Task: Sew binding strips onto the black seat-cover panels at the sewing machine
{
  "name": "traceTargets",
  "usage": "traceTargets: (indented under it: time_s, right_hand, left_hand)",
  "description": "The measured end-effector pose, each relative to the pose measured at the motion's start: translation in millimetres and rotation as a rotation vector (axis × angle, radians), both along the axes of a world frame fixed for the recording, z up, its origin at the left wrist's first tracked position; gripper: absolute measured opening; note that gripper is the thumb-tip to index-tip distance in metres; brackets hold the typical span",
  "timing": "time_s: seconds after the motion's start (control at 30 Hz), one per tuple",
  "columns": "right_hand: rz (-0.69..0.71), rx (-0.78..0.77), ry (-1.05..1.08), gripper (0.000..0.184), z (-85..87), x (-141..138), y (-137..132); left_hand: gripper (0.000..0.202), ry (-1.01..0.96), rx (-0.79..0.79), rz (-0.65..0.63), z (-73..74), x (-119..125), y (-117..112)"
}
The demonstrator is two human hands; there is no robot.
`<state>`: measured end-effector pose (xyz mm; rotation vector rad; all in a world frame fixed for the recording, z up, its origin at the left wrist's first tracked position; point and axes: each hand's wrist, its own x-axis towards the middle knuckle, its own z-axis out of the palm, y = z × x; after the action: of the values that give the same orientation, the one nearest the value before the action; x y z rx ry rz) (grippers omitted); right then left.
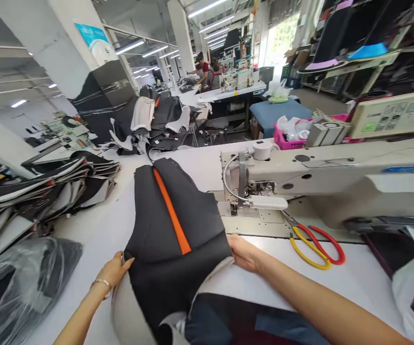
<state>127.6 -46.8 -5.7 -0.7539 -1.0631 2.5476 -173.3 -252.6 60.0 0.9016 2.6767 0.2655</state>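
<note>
A black padded fabric piece [171, 225] with an orange stripe [173, 218] lies on the white sewing table [95, 225], its near end hanging over the front edge. My left hand [115, 270] grips the piece's near left edge, fingers curled on it. My right hand [243, 251] holds its near right corner, thumb on top. Right of the piece stands the industrial sewing machine [336, 177], its needle area [245, 196] just beyond my right hand.
Red and yellow scissors [316, 244] lie on the table beside the machine. A stack of black and white cut pieces [45, 191] sits at left, with plastic-wrapped material [16, 282] in front. A pink basket [289, 136] is behind the machine. People work at distant tables [203, 69].
</note>
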Motion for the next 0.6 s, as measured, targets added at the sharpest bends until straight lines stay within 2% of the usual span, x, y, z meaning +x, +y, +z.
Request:
traceTargets:
  time_s: [0.03,0.1,0.17,0.27,0.33,0.4,0.5,0.6]
  right_hand:
    - [0.01,-0.028,-0.01,0.023,-0.3,8.0,6.5]
    - [0.014,-0.035,-0.054,0.031,-0.4,20.9,14.5]
    - [0.043,0.035,-0.13,0.038,0.1,24.4,14.5]
    - [0.081,0.289,-0.293,0.032,-0.1,12.4,5.3]
    - [0.038,0.488,-0.4,0.023,-1.6,2.7,1.0]
    - [-0.015,0.63,-0.478,0.024,-3.1,-0.8,3.4]
    - [-0.077,0.739,-0.548,0.034,-3.3,8.1,18.1]
    - [-0.119,0.84,-0.602,0.037,-1.0,23.6,34.7]
  left_hand:
    - [0.045,0.207,-0.079,-0.091,-8.6,4.4,3.6]
    - [0.043,0.477,-0.056,-0.338,-19.9,24.3,20.3]
    - [0.039,0.517,0.082,-0.602,-26.4,55.5,47.1]
    - [0.04,0.452,0.226,-0.827,-38.6,103.9,91.0]
    - [0.042,0.423,0.276,-0.909,-50.3,126.9,113.3]
    - [0.046,0.4,0.278,-0.951,-61.9,141.6,127.8]
    - [0.055,0.389,0.227,-0.962,-73.1,157.1,140.9]
    - [0.061,0.429,0.225,-0.935,-77.2,173.0,152.2]
